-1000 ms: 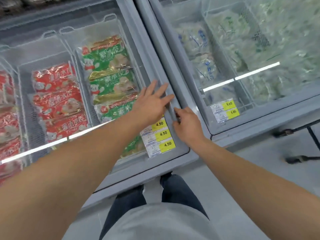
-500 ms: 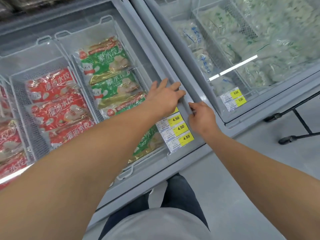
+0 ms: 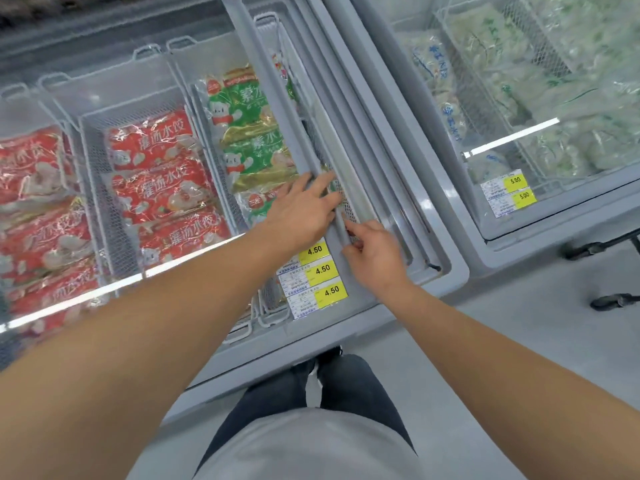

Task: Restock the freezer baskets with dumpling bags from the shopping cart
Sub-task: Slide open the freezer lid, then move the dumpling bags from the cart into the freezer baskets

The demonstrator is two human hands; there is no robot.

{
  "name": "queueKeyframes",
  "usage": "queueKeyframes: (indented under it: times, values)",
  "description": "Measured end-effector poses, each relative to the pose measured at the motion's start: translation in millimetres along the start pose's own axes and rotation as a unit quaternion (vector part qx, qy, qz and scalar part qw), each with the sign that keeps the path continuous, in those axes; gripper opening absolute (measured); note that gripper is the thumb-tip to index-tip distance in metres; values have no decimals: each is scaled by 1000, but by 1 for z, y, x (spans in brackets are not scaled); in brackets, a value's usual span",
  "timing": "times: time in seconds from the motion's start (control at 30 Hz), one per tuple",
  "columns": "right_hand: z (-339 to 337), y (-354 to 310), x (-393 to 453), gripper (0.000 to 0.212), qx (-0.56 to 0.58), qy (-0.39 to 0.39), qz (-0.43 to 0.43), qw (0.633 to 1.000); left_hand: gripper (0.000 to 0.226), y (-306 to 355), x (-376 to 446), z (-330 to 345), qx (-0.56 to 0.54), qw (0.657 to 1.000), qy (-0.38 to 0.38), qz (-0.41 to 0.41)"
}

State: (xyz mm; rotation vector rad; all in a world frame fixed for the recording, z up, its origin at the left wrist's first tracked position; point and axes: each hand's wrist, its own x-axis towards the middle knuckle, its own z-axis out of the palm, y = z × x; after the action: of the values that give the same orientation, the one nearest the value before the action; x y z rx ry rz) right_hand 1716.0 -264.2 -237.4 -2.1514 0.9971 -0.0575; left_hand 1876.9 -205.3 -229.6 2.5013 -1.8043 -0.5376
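Green dumpling bags (image 3: pixel 249 112) fill one wire basket (image 3: pixel 194 60) in the chest freezer, and red dumpling bags (image 3: pixel 156 188) fill the baskets to its left. They lie under a sliding glass lid whose grey edge bar (image 3: pixel 277 98) runs diagonally across the green bags. My left hand (image 3: pixel 304 209) rests on the glass with straight fingers reaching over that bar. My right hand (image 3: pixel 374 258) pinches the bar's near end with curled fingers. To the right of the bar a narrow strip of the freezer (image 3: pixel 332 140) stands uncovered. No bag is in either hand.
Yellow 4.50 price labels (image 3: pixel 322 270) sit on the lid's near edge. A second freezer (image 3: pixel 429 188) at the right holds pale bags under shut glass. Dark wheeled legs (image 3: pixel 613 299) stand on the grey floor at the far right. My legs are below.
The lid's edge bar has slid left, from the freezer's right rim to over the green bags, with both hands on it. A gap has opened at the right.
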Motion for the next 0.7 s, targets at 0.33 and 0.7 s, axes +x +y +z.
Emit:
queueKeyframes:
  times: [0.33,0.7]
  values:
    - [35,-32,-15,50,3,-65,-55,996,37,-36,-56,0,5,1000,17,-10]
    - [105,-94,-54,47,-13,-59,-59,996,45,-113,-137,1,4,1000,-4,20]
